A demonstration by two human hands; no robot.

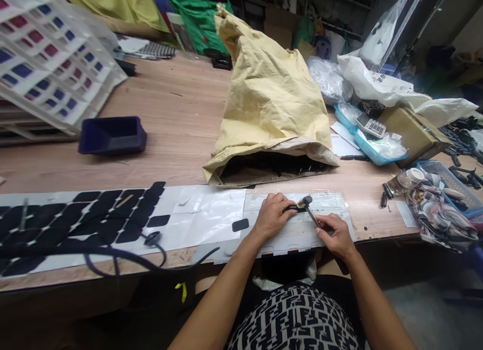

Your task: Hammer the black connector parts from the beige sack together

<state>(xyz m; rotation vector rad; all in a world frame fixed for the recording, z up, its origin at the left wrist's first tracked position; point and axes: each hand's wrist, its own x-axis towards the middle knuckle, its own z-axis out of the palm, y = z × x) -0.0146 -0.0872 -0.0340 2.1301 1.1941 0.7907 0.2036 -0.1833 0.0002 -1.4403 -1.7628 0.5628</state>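
A small hammer (311,213) with a metal shaft and a dark grip is in my right hand (335,235), fingers closed around it. Its head, partly yellow and partly black, is over a small black piece (298,208). My left hand (273,215) pinches that piece from the left, so its exact kind is hard to make out. Both hands are above a pale, tape-covered board (283,237) at the table's front edge. Beside my left forearm, a single black rounded pad (240,225) lies on the white sheet (215,214).
Rows of black pads (124,214) and a dark cable (124,257) lie to the left. Beyond the board is a big yellow sack (275,93), mouth toward me. A blue bin (112,135) and white crate (56,63) stand left; blue baskets (381,151) and cloth (439,214) right.
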